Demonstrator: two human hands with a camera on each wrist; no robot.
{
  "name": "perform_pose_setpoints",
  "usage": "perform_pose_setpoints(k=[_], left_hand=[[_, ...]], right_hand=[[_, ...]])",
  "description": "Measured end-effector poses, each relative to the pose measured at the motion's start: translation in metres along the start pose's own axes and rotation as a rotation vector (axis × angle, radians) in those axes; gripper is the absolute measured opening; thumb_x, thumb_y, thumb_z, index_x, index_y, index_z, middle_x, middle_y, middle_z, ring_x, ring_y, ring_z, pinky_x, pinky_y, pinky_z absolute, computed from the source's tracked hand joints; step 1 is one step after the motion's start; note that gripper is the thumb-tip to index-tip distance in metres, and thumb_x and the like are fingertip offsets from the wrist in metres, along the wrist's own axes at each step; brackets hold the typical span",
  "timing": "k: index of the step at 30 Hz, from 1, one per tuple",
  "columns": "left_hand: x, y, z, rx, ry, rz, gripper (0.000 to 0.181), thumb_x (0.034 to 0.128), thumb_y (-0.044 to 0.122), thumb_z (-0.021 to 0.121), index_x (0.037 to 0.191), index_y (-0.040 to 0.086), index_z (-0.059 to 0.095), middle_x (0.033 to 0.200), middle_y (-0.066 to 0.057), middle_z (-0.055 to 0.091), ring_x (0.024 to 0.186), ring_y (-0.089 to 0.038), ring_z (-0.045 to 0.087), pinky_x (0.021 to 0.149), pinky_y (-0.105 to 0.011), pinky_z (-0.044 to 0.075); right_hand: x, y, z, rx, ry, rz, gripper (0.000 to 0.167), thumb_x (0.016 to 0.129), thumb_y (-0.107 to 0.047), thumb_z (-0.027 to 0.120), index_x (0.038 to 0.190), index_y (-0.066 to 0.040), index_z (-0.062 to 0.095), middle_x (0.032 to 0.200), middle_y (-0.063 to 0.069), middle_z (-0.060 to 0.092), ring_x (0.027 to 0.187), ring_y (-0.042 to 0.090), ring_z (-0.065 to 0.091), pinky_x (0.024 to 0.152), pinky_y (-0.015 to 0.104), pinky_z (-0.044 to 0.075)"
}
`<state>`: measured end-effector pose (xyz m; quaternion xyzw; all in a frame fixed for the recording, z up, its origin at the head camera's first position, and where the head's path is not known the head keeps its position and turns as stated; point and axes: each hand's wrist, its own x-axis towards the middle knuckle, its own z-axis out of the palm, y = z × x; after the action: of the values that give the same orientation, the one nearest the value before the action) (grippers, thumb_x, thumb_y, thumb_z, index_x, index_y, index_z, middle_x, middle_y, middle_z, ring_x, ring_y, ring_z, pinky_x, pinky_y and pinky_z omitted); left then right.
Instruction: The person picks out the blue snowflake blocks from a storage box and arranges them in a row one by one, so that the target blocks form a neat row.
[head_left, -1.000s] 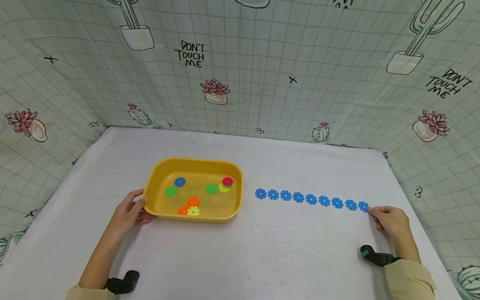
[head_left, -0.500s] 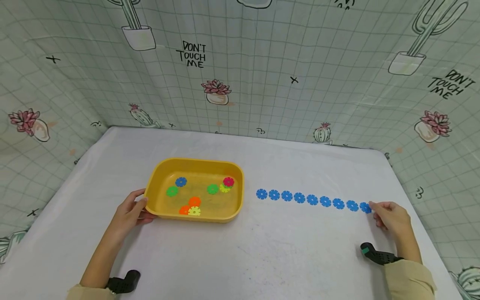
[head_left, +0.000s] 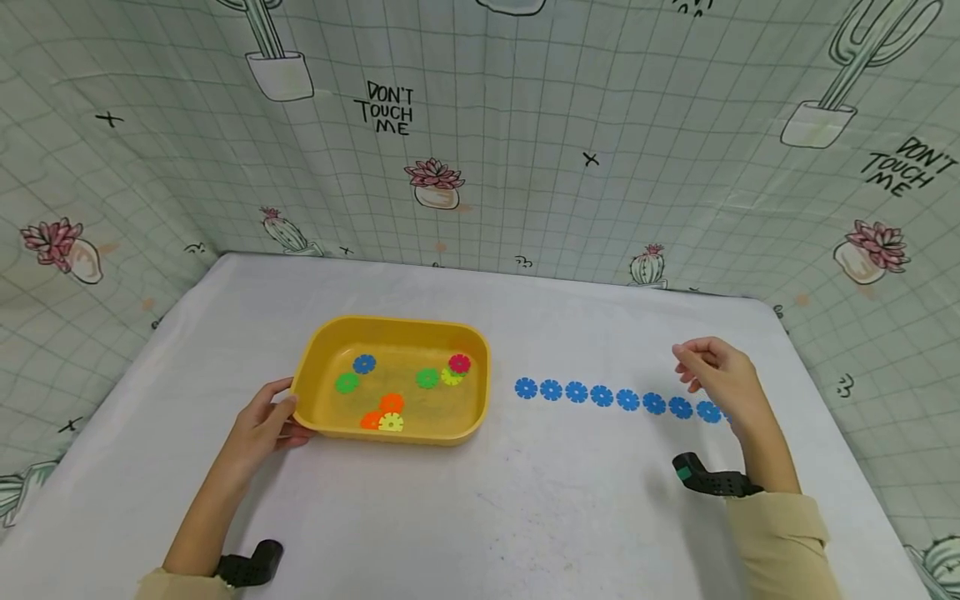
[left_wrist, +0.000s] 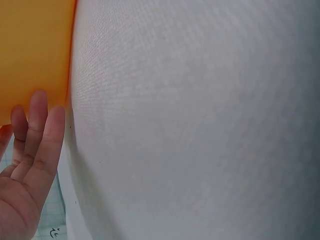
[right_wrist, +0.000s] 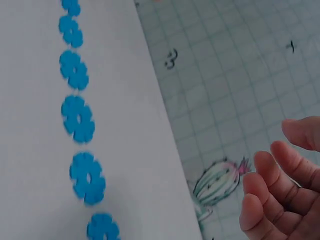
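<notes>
A yellow tray (head_left: 468, 429) rests on the white tabletop, and at its left end my left hand (head_left: 255, 425) holds the rim. The left wrist view has the fingertips (left_wrist: 37, 102) of that hand against the tray's outer wall. Flower-shaped blue discs (head_left: 602, 396) lie in a row to the right of the tray. Over the right part of this row my right hand (head_left: 716, 371) is raised, its fingers loosely bent and nothing visible between them. My right forearm mostly hides the row's last disc. In the right wrist view, the blue discs (right_wrist: 77, 119) lie apart from the fingers.
Inside the tray are several loose discs: blue (head_left: 364, 364), green (head_left: 347, 382), orange (head_left: 392, 403), yellow (head_left: 391, 422) and red (head_left: 459, 363). A patterned cloth (head_left: 517, 125) hangs behind the table and at its sides. Both wrists wear black bands.
My right hand has let go of the disc at the row's right end and risen up and left, away from the table. The left hand stays at the tray.
</notes>
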<state>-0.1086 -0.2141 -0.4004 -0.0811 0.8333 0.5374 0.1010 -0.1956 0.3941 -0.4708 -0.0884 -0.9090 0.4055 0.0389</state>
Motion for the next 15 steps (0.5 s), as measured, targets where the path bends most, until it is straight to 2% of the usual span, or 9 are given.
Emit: perform_pose_setpoints(k=[2, 5, 8, 11, 15], left_hand=[[0.000, 0.000, 0.000, 0.001, 0.001, 0.000, 0.046, 0.1014, 0.026, 0.035, 0.140, 0.002, 0.030, 0.092, -0.010, 0.060, 0.071, -0.006, 0.065, 0.068, -0.020, 0.056], [0.000, -0.001, 0.000, -0.001, 0.000, 0.002, 0.046, 0.1014, 0.025, 0.035, 0.140, 0.002, 0.030, 0.091, -0.009, 0.060, 0.071, -0.005, 0.065, 0.068, -0.019, 0.056], [0.000, -0.001, -0.001, -0.003, -0.002, 0.004, 0.046, 0.1014, 0.025, 0.035, 0.140, 0.002, 0.030, 0.092, -0.010, 0.060, 0.071, -0.005, 0.065, 0.068, -0.019, 0.056], [0.000, -0.001, -0.001, -0.006, -0.004, 0.006, 0.046, 0.1014, 0.025, 0.035, 0.141, 0.001, 0.029, 0.093, -0.011, 0.061, 0.071, -0.005, 0.065, 0.068, -0.020, 0.056], [0.000, -0.001, 0.000, -0.006, -0.003, 0.004, 0.046, 0.1014, 0.026, 0.034, 0.141, 0.001, 0.030, 0.093, -0.012, 0.060, 0.071, -0.006, 0.065, 0.069, -0.020, 0.056]], right_hand=[[-0.007, -0.039, 0.004, 0.039, -0.044, -0.058, 0.048, 0.087, -0.055, 0.052, 0.112, -0.014, 0.055, 0.092, 0.006, 0.063, 0.075, 0.020, 0.061, 0.060, 0.024, 0.054], [-0.027, -0.110, 0.008, 0.075, -0.137, -0.119, 0.045, 0.091, -0.046, 0.053, 0.112, -0.006, 0.055, 0.096, 0.013, 0.063, 0.078, 0.021, 0.061, 0.064, 0.025, 0.054], [-0.043, -0.172, 0.013, 0.063, -0.226, -0.153, 0.045, 0.094, -0.041, 0.051, 0.113, 0.000, 0.053, 0.099, 0.018, 0.061, 0.078, 0.017, 0.060, 0.070, 0.022, 0.053], [-0.044, -0.201, 0.027, 0.073, -0.294, -0.167, 0.039, 0.095, -0.035, 0.051, 0.113, -0.001, 0.054, 0.100, 0.017, 0.062, 0.077, 0.011, 0.059, 0.070, 0.018, 0.051], [-0.035, -0.223, 0.051, 0.096, -0.375, -0.187, 0.034, 0.094, -0.031, 0.054, 0.112, -0.002, 0.055, 0.100, 0.015, 0.062, 0.080, 0.018, 0.060, 0.071, 0.022, 0.053]])
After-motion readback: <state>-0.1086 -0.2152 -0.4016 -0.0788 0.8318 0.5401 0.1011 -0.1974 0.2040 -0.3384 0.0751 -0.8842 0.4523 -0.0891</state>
